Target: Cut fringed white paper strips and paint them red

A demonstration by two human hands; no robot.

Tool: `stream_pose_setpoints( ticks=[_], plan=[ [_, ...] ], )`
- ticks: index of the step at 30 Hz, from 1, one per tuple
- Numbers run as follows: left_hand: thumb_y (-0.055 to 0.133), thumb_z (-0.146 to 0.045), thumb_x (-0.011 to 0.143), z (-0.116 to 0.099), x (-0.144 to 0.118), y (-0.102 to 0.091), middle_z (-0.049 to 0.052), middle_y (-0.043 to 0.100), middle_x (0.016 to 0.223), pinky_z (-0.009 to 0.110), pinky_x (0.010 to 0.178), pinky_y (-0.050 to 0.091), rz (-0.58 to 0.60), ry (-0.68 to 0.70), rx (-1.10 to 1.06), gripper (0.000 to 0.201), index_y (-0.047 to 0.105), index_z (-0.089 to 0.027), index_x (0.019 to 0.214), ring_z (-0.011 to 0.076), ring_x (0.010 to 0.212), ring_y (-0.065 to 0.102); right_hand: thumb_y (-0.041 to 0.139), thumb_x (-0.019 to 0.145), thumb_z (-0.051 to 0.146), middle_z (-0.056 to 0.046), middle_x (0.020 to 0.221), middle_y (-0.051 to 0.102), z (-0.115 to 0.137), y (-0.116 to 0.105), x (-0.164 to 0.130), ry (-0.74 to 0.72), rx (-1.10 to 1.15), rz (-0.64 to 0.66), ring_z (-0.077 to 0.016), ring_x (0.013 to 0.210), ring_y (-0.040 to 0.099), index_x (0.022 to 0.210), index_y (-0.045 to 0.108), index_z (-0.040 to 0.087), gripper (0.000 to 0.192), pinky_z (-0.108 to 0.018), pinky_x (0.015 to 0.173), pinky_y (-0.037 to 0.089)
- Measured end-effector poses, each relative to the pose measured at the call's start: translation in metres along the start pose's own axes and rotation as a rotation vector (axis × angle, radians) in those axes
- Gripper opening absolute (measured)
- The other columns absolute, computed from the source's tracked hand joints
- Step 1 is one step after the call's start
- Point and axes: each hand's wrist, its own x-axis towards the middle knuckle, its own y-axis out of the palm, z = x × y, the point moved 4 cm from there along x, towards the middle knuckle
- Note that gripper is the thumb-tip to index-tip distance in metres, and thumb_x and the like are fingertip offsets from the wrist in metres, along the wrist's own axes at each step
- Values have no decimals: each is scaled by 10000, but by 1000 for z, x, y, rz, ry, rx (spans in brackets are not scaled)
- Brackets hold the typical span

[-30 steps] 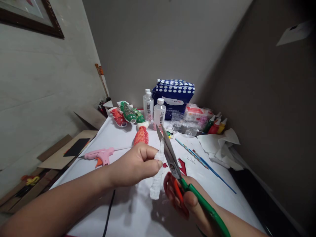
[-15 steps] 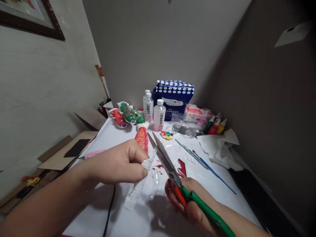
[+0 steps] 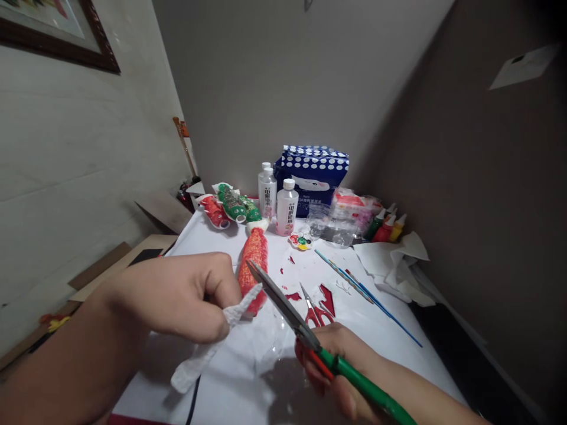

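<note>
A strip of white tissue (image 3: 206, 348) is pinched in my left hand (image 3: 181, 295), its long end hanging toward me and a short end sticking out to the right. My right hand (image 3: 332, 369) grips large scissors (image 3: 281, 298) with green handles and an orange inner part. The blades look closed, their tips just above the tissue's short end. Behind them a red and orange painted fish-shaped piece (image 3: 254, 260) with a white tail lies on the table, its near end partly hidden by my left hand. Small red-handled scissors (image 3: 316, 313) lie beyond my right hand.
Water bottles (image 3: 287, 212), a blue bag (image 3: 314, 177) and a paint palette (image 3: 301, 241) stand at the back. Green and red painted fish (image 3: 230, 203) sit at the back left. Paintbrushes (image 3: 345, 274), crumpled white paper (image 3: 394, 260) and paint bottles (image 3: 384, 227) are on the right.
My left hand has moved left and slightly down with the tissue, away from the blades. The large scissors' blades have closed and shifted left. The small scissors and more of the red fish now show.
</note>
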Motion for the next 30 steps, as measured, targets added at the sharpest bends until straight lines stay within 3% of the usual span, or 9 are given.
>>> stream_pose_setpoints(
  ticks=[1,3,6,10,14,17,20,24,30],
  plan=[
    [494,-148,577,1,0,1,-25,396,457,210,403,285,75,-67,-40,118,484,-171,462,95,437,379,690,669,506,-4,646,519,1,-1,4,-11,-21,-7,-143,604,454,628,517,184,368,-221,513,384],
    [514,-220,621,4,0,-1,-20,401,455,221,406,290,109,-155,-115,165,481,-174,467,100,433,378,693,632,351,5,634,522,5,-2,10,-13,-66,-30,-138,608,458,606,510,177,254,-212,516,373],
    [547,-294,677,11,3,-7,-33,367,423,228,396,295,70,-243,-112,224,522,-175,490,104,399,376,616,619,202,24,632,524,16,-5,17,26,-86,-52,-123,594,465,651,528,166,100,-196,512,360],
    [567,-342,757,19,3,-16,-49,332,405,226,388,319,-20,-312,-88,317,530,-180,486,105,370,392,608,680,219,26,662,529,37,-19,14,33,-158,-180,-120,601,474,700,545,160,89,-198,539,373],
    [574,-350,788,13,0,-26,-59,282,396,211,353,215,-96,-247,-80,449,369,-190,422,65,358,245,588,781,285,9,685,561,53,-39,-2,55,-474,-338,-139,624,500,714,568,170,135,-215,557,353],
    [569,-357,811,9,-3,-34,-58,267,411,221,382,183,-143,-168,-41,485,333,-184,425,60,392,210,616,784,391,-8,688,577,57,-61,-16,148,-875,-483,-156,616,496,705,544,186,231,-239,548,323],
    [563,-382,832,10,-5,-39,-64,212,442,239,414,166,-186,-136,-25,508,304,-182,444,63,422,191,611,788,480,-50,706,610,45,-92,-27,372,-1175,-583,-180,614,520,692,541,187,316,-268,547,314],
    [576,-397,832,11,-4,-41,-62,166,509,254,438,148,-186,-108,44,511,270,-188,480,71,462,166,587,836,491,-65,633,608,19,-132,-32,571,-1223,-637,-210,598,571,671,584,164,366,-280,505,320],
    [590,-448,841,16,4,-33,-65,183,511,257,446,116,-108,-77,39,525,284,-191,501,75,472,157,585,935,363,-32,902,663,-18,-156,-27,737,-1213,-598,-158,757,643,948,642,122,248,-317,692,539]
  ],
)
